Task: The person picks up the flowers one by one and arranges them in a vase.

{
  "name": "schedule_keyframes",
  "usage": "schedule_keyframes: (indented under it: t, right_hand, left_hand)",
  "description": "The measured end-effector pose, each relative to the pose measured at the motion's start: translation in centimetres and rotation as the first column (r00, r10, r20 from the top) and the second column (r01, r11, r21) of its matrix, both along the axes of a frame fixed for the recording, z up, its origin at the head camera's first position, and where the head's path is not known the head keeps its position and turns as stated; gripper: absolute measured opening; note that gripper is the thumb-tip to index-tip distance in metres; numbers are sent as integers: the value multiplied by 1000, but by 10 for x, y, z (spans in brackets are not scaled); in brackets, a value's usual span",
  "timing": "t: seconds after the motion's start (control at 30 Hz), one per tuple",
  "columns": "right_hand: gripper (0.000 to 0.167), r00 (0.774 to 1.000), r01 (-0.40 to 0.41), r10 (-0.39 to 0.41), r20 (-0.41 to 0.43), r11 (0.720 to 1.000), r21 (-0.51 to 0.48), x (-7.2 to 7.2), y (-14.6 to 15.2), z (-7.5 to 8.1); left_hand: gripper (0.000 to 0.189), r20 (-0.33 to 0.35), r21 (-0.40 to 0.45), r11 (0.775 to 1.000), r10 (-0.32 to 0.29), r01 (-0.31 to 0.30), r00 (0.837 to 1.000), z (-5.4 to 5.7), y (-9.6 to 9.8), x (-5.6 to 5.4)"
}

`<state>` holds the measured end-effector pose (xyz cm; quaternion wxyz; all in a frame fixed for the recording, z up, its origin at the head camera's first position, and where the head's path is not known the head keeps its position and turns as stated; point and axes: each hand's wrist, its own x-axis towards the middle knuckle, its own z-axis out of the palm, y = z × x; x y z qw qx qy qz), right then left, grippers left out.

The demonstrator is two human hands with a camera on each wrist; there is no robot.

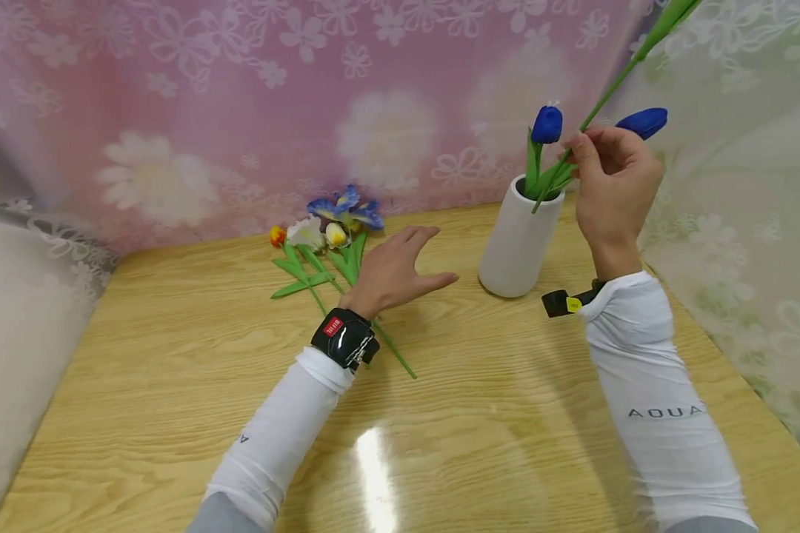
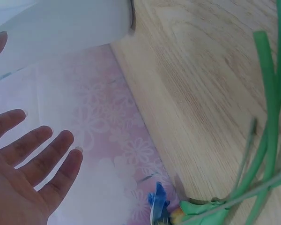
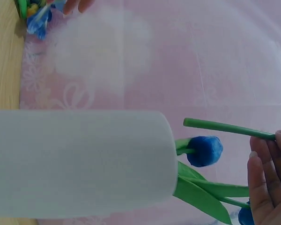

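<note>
My right hand [image 1: 620, 178] pinches a long green flower stem [image 1: 610, 89] between thumb and fingers; its leafy top runs out of the head view and its bloom is hidden. The cut end of that stem [image 3: 215, 125] points toward the mouth of a white vase [image 1: 520, 244], just outside the rim in the right wrist view. Two blue tulips, one upright [image 1: 547, 124] and one leaning right [image 1: 643, 122] behind the hand, stand in the vase. My left hand [image 1: 390, 274] holds nothing, fingers extended and thumb spread, over the stems of the lying flowers.
On the table [image 1: 173, 370] lie a blue iris [image 1: 347, 207], a white flower [image 1: 307, 234], a pale yellow tulip [image 1: 336, 235] and an orange bloom [image 1: 277, 235], stems toward me. A pink floral curtain [image 1: 240, 111] hangs behind the table, and a pale one [image 1: 740, 185] along the right.
</note>
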<state>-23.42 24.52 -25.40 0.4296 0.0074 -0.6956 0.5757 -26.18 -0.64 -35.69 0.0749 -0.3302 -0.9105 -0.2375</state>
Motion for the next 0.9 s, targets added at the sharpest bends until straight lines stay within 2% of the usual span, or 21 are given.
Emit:
schedule_keyframes:
  t: [0.17,0.4,0.53,0.67,0.77,0.9]
  right_hand:
    - [10,1000,16,-17,-20,1000,-20,-6,8,8]
    - [7,999,50,-50,-5,999,10,-7,12,2]
    - [7,998,41,-43,-39,999,-30,-2,7,4]
    - [9,997,32,-36,-68,998,-56,-5,7,3]
    - [10,998,52,-53,-23,999,-15,-10,12,-3]
    - [10,992,90,-93,85,995,46,-9,14,-9]
  left_hand:
    - [79,-12,5,1000,-5,5,1000,4,8,0]
    - [78,-1,15,1000,-16,16,1000,5,17,1]
    - [78,7,13,1000,-21,20,1000,4,22,1]
    - [76,2,15,1000,-24,24,1000,5,26,1]
    - [76,0,10,1000,-24,24,1000,6,28,1]
    - [77,12,-2,1000,-19,19,1000,5,29,1]
